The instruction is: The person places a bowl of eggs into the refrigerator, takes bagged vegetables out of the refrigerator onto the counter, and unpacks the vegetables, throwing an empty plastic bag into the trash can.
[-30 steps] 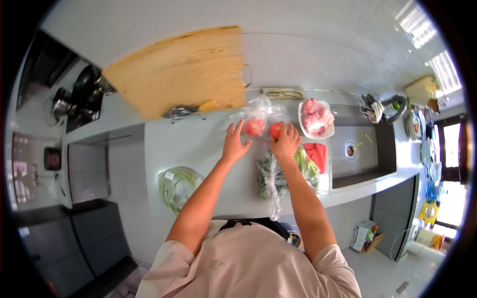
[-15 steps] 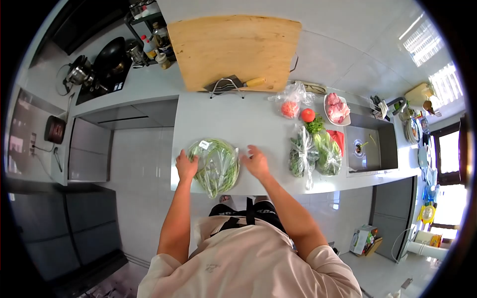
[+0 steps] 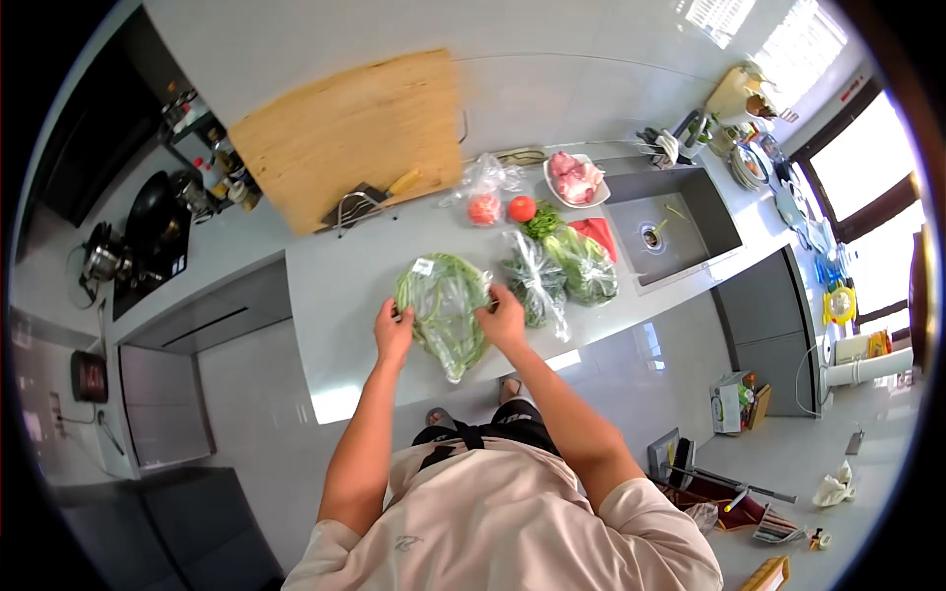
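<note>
A clear plastic bag of long thin green vegetables point(image 3: 448, 310), coiled round, with a small white label near its top, is between my hands over the counter. My left hand point(image 3: 394, 333) grips its left edge, fingers curled in. On the opposite side, my right hand point(image 3: 504, 317) has its fingers closed on the right edge. Just right of that hand are a bag of dark leafy greens point(image 3: 535, 286) and a bag of paler leafy greens point(image 3: 588, 266). Whether the coiled bag is slightly raised I cannot tell.
Behind are a tomato point(image 3: 521, 208), a bagged red item point(image 3: 484, 208), green herbs point(image 3: 541, 225) and a white dish of raw meat point(image 3: 576, 182). A sink point(image 3: 680, 222) lies to the right. A cleaver point(image 3: 357, 202) stands in a rack before a wooden board point(image 3: 345, 133).
My view has turned and shifted right. The coiled green bag has moved right, away from the counter's left edge. My right hand, previously apart from it, now grips its right edge.
</note>
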The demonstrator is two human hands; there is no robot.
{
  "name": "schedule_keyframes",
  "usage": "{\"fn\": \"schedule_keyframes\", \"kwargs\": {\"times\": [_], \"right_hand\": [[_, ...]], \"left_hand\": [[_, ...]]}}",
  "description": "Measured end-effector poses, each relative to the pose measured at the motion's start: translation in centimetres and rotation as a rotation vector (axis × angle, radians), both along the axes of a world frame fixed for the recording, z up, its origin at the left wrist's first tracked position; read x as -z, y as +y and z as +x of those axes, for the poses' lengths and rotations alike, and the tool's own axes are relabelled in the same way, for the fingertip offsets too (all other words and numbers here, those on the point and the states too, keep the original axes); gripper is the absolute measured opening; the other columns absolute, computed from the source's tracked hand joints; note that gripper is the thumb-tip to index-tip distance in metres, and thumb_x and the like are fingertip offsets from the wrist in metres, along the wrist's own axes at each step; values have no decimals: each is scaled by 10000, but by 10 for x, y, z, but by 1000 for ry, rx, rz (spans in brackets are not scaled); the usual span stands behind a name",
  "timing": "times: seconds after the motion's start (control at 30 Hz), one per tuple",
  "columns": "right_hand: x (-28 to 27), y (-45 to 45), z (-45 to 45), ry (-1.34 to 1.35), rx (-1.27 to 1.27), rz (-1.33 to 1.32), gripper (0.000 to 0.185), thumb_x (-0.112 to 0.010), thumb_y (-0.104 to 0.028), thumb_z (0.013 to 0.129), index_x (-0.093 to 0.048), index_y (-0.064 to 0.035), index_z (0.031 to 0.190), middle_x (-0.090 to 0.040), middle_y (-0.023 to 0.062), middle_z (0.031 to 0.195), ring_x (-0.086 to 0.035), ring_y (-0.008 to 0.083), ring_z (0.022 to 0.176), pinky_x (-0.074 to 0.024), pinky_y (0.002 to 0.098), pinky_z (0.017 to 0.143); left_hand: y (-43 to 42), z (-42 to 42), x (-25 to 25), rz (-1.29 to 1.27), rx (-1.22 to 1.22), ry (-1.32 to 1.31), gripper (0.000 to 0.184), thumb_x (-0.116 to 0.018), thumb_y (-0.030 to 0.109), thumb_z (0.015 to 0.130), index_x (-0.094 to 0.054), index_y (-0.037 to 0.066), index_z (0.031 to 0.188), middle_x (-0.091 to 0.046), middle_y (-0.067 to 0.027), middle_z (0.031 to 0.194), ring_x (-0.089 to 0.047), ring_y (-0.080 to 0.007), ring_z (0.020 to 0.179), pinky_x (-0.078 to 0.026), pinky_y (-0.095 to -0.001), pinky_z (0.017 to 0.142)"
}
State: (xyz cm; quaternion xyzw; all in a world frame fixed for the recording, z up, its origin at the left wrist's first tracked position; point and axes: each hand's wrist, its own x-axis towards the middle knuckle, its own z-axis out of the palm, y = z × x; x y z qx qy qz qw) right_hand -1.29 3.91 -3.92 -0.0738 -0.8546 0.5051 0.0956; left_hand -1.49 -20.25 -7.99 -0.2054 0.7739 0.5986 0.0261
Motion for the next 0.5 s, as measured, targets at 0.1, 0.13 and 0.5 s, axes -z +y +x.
{"fn": "schedule_keyframes", "kwargs": {"times": [0.1,0.13,0.5], "right_hand": [[-24,64,-22,3,134,0,433,-734,-93,739,-681,-44,1166,-670,103,854,-645,213,738,-538,354,727],[-23,86,-32,35,173,-23,436,-726,-78,748,-683,-44,1180,-674,97,864,-641,195,744,-535,347,724],[6,242,-85,-76,280,348,475,-735,-148,781,-624,-71,1237,-671,198,1130,-628,385,1058,-495,468,940]], "left_hand": [[72,-43,-26,63,113,72,542,-671,127,989,-466,24,1481,-639,-126,1295,-642,-206,1065,-557,-342,832],[95,-57,-31,103,157,76,565,-667,119,990,-444,27,1501,-636,-130,1308,-642,-205,1071,-555,-338,846],[232,-123,12,-76,380,85,663,-762,207,888,-494,54,1474,-659,-181,1326,-690,-269,1093,-542,-368,950]]}}
